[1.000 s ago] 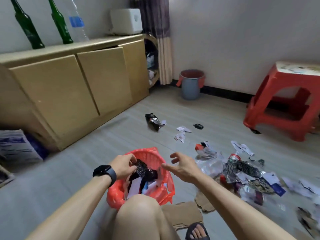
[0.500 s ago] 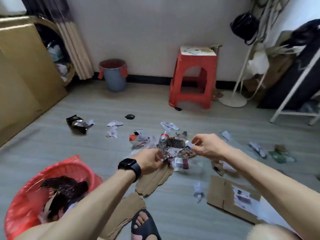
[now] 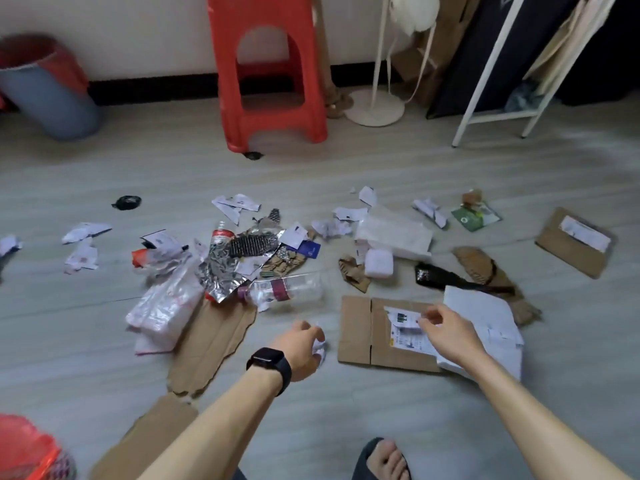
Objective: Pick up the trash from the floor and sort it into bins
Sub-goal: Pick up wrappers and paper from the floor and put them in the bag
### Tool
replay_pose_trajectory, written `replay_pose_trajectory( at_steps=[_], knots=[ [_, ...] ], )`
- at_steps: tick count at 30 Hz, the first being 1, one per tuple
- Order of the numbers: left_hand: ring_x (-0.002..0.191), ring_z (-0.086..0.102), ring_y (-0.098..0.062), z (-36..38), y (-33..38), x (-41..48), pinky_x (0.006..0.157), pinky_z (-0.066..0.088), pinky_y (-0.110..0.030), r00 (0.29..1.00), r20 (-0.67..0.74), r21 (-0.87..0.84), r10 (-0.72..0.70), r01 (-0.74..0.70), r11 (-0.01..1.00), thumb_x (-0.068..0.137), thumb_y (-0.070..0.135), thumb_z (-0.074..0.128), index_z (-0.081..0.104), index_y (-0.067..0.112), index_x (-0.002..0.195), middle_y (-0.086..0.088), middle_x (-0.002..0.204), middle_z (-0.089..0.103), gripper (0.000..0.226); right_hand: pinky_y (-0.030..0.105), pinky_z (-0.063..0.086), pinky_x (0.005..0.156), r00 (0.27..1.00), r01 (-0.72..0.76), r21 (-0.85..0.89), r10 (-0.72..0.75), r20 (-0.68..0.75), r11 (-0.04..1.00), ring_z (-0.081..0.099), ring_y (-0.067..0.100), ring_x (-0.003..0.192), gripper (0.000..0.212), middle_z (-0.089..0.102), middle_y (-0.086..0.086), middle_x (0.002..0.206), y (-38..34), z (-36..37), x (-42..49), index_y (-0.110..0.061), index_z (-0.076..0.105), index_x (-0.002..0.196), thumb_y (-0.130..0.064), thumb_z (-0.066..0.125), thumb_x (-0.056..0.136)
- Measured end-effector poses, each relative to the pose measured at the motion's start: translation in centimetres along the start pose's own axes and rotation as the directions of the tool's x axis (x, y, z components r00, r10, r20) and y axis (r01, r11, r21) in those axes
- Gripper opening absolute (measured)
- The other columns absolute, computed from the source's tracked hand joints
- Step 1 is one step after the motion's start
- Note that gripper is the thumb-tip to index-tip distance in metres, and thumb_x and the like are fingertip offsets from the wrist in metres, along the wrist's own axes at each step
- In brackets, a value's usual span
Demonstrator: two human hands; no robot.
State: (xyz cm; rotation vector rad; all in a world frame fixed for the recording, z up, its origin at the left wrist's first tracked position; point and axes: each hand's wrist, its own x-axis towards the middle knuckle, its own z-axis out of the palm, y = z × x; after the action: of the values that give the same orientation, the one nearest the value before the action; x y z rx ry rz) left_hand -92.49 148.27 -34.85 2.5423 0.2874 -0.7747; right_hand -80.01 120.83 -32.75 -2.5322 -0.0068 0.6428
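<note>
Our left hand [image 3: 301,348] has left the pile [image 3: 249,261] and grips crumpled paper [image 3: 321,351]. At its 3 o'clock, our right hand [image 3: 450,336] now touches the cardboard label [image 3: 403,329]; we cannot tell if it holds it.

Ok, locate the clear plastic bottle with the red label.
Head view, centre floor: the clear plastic bottle lies right of the crumpled silver foil, just beyond the left hand.

Grey plank floor [image 3: 381,161] meets a white wall [image 3: 138,36] (black skirting [image 3: 156,88] below); a red stool [image 3: 273,74] stands near it.
</note>
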Motion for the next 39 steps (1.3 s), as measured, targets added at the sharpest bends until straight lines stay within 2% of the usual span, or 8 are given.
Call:
replay_pose_trajectory(
  at_steps=[8,11,15,19,23,29,35,39],
  knots=[
    [0.138,0.035,-0.036,5.9,-1.8,7.5,0.106,0.043,-0.044,0.997,0.060,0.093,-0.056,0.050,0.994,0.097,0.029,0.051,0.035,0.038,0.147,-0.011,0.161,0.007,0.053,0.040,0.042,0.104,0.993,0.007,-0.263,0.026,0.119,0.965,0.041,0.029,0.136,0.062,0.030,0.005,0.157,4.5,7.6,6.4,-0.024,0.033,0.152,-0.028,0.058,0.095],
    [0.125,0.042,-0.033,7.8,-2.5,9.4,0.091,0.050,-0.041,0.997,0.024,0.159,-0.068,0.063,0.985,0.097,0.024,0.052,0.042,0.027,0.139,-0.010,0.147,0.028,0.043,0.044,0.043,0.103,0.995,0.003,-0.368,0.033,0.093,0.930,0.033,0.032,0.136,0.067,0.021,0.001,0.161,4.7,9.3,8.0,-0.029,0.020,0.157,-0.032,0.053,0.098],
    [0.107,0.050,-0.032,8.9,-3.1,9.5,0.083,0.049,-0.042,0.997,0.002,0.107,-0.075,0.075,0.991,0.095,0.010,0.048,0.049,0.017,0.122,-0.008,0.121,0.046,0.028,0.041,0.043,0.101,1.000,-0.011,-0.446,0.015,0.005,0.895,0.032,0.031,0.134,0.052,0.029,0.001,0.159,5.2,10.1,8.6,-0.032,0.034,0.153,-0.030,0.045,0.102],
    [0.105,0.059,-0.029,9.0,-3.9,8.4,0.085,0.050,-0.039,0.996,0.007,-0.014,-0.089,0.089,0.996,0.095,0.008,0.047,0.053,0.023,0.125,-0.004,0.119,0.059,0.034,0.040,0.046,0.095,1.000,0.020,-0.490,-0.010,0.023,0.872,0.038,0.028,0.130,0.047,0.034,-0.002,0.157,5.0,9.6,8.2,-0.036,0.044,0.147,-0.025,0.042,0.102],
    [0.106,0.064,-0.027,6.3,-4.7,6.4,0.085,0.054,-0.038,0.986,-0.069,-0.140,-0.154,0.144,0.980,0.098,0.015,0.050,0.053,0.024,0.130,-0.004,0.117,0.069,0.034,0.039,0.048,0.084,0.999,0.030,-0.361,-0.042,-0.027,0.932,0.055,0.028,0.116,0.034,0.057,-0.004,0.132,2.4,8.7,6.6,-0.034,0.063,0.126,-0.025,0.041,0.102],
    [0.110,0.065,-0.017,-0.7,-7.3,0.6,0.085,0.054,-0.032,0.937,-0.307,-0.103,-0.164,0.139,0.985,0.097,0.021,0.054,0.063,0.029,0.122,0.003,0.116,0.072,0.028,0.033,0.041,0.060,0.942,0.333,-0.181,-0.333,0.034,0.925,0.063,0.022,0.079,0.024,0.072,0.000,0.091,-5.7,7.6,1.7,-0.025,0.071,0.100,-0.039,0.051,0.101],
    [0.097,0.068,-0.016,-8.4,-12.6,-10.6,0.081,0.056,-0.031,0.817,-0.543,-0.103,-0.193,0.164,0.981,0.094,0.025,0.064,0.072,0.030,0.110,0.006,0.108,0.074,0.019,0.019,0.036,0.048,0.807,0.588,-0.081,-0.577,0.127,0.805,0.060,0.008,0.060,0.017,0.065,-0.012,0.068,-18.7,5.6,-4.7,-0.032,0.068,0.086,-0.040,0.059,0.098],
    [0.093,0.070,-0.010,-12.2,-18.0,-19.4,0.079,0.056,-0.027,0.746,-0.592,-0.168,-0.305,0.256,0.952,0.093,0.023,0.063,0.074,0.031,0.104,0.011,0.101,0.075,0.018,0.029,0.046,0.051,0.689,0.724,-0.115,-0.702,0.179,0.680,0.061,0.016,0.060,0.022,0.065,-0.005,0.067,-27.1,5.8,-9.2,-0.022,0.061,0.075,-0.028,0.061,0.096]
  ],
)
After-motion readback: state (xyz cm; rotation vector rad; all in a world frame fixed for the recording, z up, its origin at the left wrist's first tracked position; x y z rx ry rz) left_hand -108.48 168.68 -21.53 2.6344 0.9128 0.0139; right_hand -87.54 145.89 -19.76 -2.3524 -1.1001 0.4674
